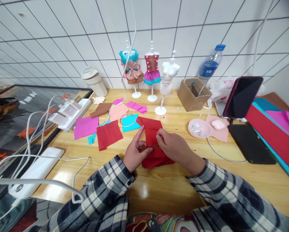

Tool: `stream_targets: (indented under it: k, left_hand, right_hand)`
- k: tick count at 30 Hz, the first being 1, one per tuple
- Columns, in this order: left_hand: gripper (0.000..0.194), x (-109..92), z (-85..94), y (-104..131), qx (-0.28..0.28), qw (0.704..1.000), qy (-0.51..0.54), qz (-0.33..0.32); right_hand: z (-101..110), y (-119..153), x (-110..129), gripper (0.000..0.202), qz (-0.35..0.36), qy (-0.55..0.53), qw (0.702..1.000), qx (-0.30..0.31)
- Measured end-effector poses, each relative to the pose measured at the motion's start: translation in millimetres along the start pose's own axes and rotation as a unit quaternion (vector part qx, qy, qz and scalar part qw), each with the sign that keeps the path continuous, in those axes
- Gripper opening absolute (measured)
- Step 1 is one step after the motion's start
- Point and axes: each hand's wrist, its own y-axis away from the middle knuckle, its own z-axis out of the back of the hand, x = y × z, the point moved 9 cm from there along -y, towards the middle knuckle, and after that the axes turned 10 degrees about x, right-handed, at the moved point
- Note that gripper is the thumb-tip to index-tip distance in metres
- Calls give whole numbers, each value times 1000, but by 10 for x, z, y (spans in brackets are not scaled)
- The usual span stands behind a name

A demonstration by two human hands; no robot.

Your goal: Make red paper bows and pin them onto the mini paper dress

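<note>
Just above the table's near side is a folded piece of red crepe paper (152, 129), its lower part hanging between my hands. My left hand (136, 153) holds it at the left edge, thumb across the front and index finger stretched up along the side. On the right, my right hand (172, 145) is closed in a pinch at the paper's edge. A thin, light line (153, 146) crosses the paper between the thumb and the right hand; whether it is a pin, wire or fold I cannot tell. Beyond lie a dark red piece (109, 134) and a turquoise piece (130, 123) under a metal ring (127, 120).
Three small dress forms stand behind: two dressed (151, 67) and one bare white (168, 72). A cardboard box (194, 95), pink dish (199, 128) of tiny bits, propped phone (242, 96) and black phone (252, 143) are right. A power strip (72, 114) and cables lie left.
</note>
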Motion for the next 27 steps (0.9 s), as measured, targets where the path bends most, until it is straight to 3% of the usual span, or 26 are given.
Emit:
stream_targets:
  k: [27]
  left_hand:
    - [100, -5, -13, -1, 14, 1000, -11, -1]
  right_hand:
    - [1, 6, -20, 25, -10, 30, 999, 27]
